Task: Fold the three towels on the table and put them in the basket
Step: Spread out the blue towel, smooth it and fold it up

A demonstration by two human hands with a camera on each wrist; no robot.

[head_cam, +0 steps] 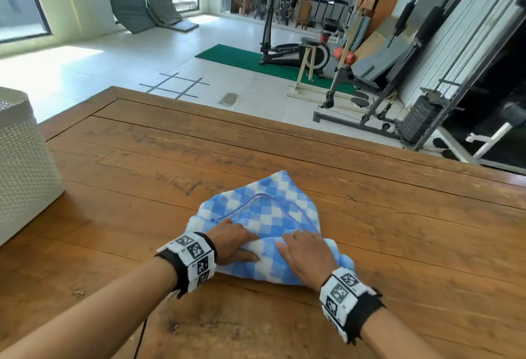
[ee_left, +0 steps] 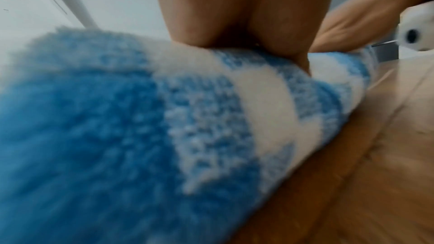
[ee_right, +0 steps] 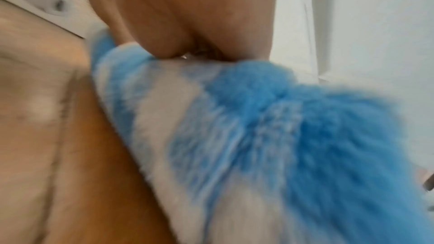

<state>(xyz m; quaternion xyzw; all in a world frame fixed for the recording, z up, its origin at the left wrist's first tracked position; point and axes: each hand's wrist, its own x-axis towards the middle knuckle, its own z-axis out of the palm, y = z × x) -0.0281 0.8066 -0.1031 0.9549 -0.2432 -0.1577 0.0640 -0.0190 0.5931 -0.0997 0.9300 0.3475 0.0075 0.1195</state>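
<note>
Head view: one blue-and-white checked terry towel half-folded on brown wooden table.
Fingers: left hand pinches its near fold; right hand lies flat, fingers together.
Left: white perforated basket unfilled as far as visible; other towels unseen.

We see bare wooden table all around the blue-and-white checked towel: a wide stretch beyond it to the far edge, and more to the right. To the left, open tabletop runs as far as the white perforated basket, the only thing standing on that side. Both wrist views are blurred, so we cannot tell how much room lies under the towel's folds.
</note>
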